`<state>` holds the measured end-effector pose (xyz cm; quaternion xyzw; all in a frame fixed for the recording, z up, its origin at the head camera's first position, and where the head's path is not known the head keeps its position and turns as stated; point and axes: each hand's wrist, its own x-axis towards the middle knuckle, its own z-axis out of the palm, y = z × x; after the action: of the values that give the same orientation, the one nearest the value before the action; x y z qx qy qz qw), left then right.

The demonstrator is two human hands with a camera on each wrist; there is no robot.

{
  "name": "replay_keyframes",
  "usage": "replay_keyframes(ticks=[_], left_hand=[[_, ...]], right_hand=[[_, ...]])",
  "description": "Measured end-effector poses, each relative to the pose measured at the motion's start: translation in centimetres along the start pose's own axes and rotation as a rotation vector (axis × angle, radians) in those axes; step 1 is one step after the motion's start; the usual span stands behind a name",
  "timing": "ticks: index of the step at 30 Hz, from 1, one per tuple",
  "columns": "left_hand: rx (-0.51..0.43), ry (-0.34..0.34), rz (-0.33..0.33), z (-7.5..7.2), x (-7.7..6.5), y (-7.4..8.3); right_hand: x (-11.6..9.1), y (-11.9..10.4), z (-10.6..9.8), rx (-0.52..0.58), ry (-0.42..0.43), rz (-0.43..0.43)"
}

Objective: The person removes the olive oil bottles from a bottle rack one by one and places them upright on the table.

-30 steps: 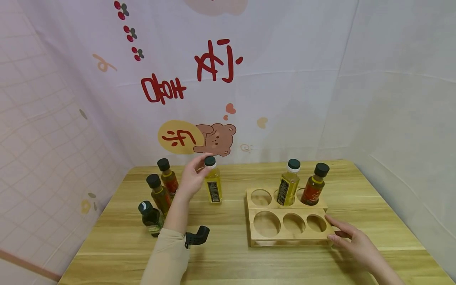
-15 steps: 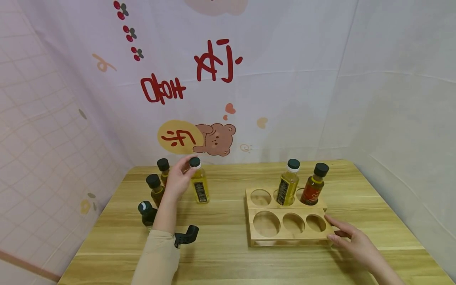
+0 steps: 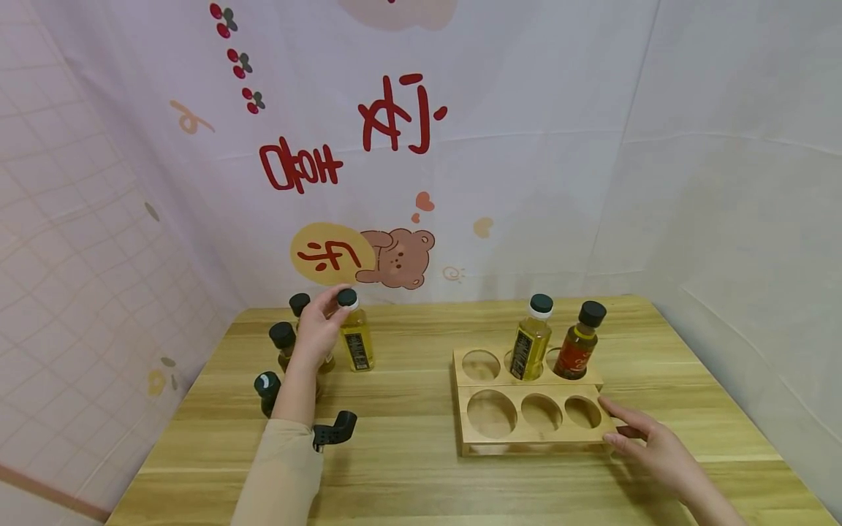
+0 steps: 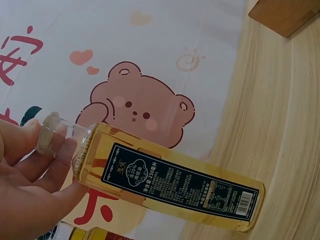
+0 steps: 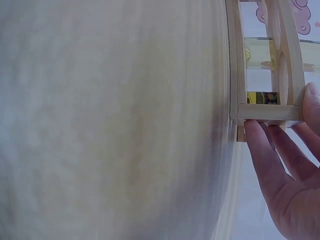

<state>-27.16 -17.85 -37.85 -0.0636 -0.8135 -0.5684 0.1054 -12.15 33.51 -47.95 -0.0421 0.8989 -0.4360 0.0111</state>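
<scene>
My left hand (image 3: 316, 332) holds a bottle of yellow oil (image 3: 357, 342) by its neck, just under the dark green cap. In the left wrist view the oil bottle (image 4: 175, 182) slants across, its dark printed label facing the camera and its base close over the tabletop. My right hand (image 3: 658, 447) grips the right end of a two-tier wooden bottle rack (image 3: 520, 435), thumb on top. From the right wrist view, the fingers bend against the end of the rack (image 5: 267, 111). A second yellow oil bottle (image 3: 530, 345) and a red-labelled bottle (image 3: 576, 352) stand in the rack's back row.
Left of my left hand stand a dark green bottle (image 3: 267, 391) and two black-capped bottles, one with its black cap (image 3: 282, 334) in front; my forearm partly hides them. A printed cloth (image 3: 526, 146) hangs behind the wooden table (image 3: 408, 453). The rack's front row has three round holes.
My left hand has carried the yellow oil bottle leftward, close to the group of dark bottles. My right hand and the rack have stayed in place.
</scene>
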Motion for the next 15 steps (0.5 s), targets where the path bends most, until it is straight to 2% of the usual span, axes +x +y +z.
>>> replay_keyframes(ticks=[6,15], left_hand=[[-0.005,0.002,-0.005,-0.22,0.21,-0.17],[0.015,-0.004,0.025,-0.46,0.55,-0.44]], right_hand=[[-0.02,-0.04,0.08,-0.019,0.013,-0.016],[0.05,0.06,0.16,-0.019,0.021,-0.027]])
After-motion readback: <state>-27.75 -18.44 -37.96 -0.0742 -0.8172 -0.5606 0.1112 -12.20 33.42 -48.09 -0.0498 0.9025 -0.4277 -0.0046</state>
